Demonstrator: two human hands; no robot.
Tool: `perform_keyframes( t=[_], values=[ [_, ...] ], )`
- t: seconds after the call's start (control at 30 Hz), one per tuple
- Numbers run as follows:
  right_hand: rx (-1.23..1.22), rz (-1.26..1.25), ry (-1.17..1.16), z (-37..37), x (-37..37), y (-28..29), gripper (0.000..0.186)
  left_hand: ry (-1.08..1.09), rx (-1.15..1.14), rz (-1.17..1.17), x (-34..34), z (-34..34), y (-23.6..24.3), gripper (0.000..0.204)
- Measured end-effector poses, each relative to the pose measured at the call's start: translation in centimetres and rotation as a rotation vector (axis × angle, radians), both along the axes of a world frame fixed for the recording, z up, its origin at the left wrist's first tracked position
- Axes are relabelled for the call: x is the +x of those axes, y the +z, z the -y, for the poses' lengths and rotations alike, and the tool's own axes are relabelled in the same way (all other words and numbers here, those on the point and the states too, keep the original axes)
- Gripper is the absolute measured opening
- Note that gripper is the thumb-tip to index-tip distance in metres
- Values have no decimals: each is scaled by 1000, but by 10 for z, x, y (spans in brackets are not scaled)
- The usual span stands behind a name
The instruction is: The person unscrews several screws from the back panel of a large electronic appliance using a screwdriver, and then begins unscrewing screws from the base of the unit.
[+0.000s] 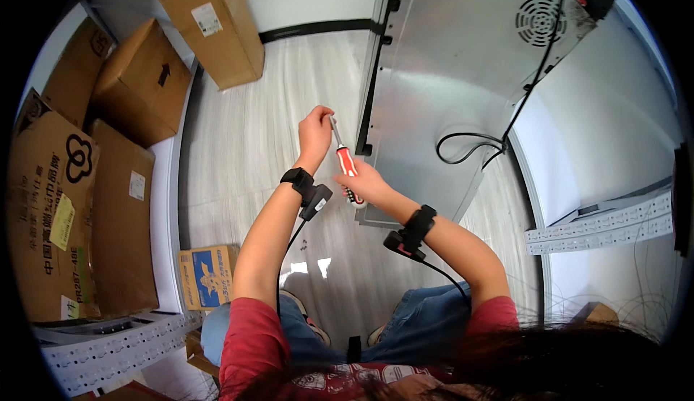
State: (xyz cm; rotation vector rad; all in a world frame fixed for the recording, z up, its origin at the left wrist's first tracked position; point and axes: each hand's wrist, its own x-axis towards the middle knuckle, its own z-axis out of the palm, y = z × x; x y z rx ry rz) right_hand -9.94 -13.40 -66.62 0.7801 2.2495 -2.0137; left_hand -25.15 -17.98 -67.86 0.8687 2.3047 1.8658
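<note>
My right hand (365,184) is closed around the red-and-white handle of a screwdriver (345,161), which points away from me. My left hand (315,138) pinches at the far end of its metal shaft; any small piece between those fingertips is too small to make out. Both hands are just left of the lower edge of a large metal appliance or cabinet panel (448,61) with a round slotted vent (541,20). A black cable (470,135) lies looped over the panel. A few small dark bits (303,245) lie on the floor below my hands.
Cardboard boxes (134,83) line the left shelving, another tall box (220,47) stands at the back, and a smaller printed box (206,277) sits lower left. Perforated metal rails (600,220) are at right and lower left (119,350). I am low over the tiled floor (238,155).
</note>
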Motion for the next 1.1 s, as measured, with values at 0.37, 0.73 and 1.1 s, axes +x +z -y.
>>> perform_keyframes(
  t=[0.37,0.73,1.1],
  values=[
    [131,-19,-213,-23,80,52,27,-337,200,285,49,-49,57,12],
    [216,-13,-182,-19,83,42,29,-326,160,354,51,-44,32,17],
    [242,0,-224,-24,86,39,30,-363,97,346,52,-46,27,18]
  ],
)
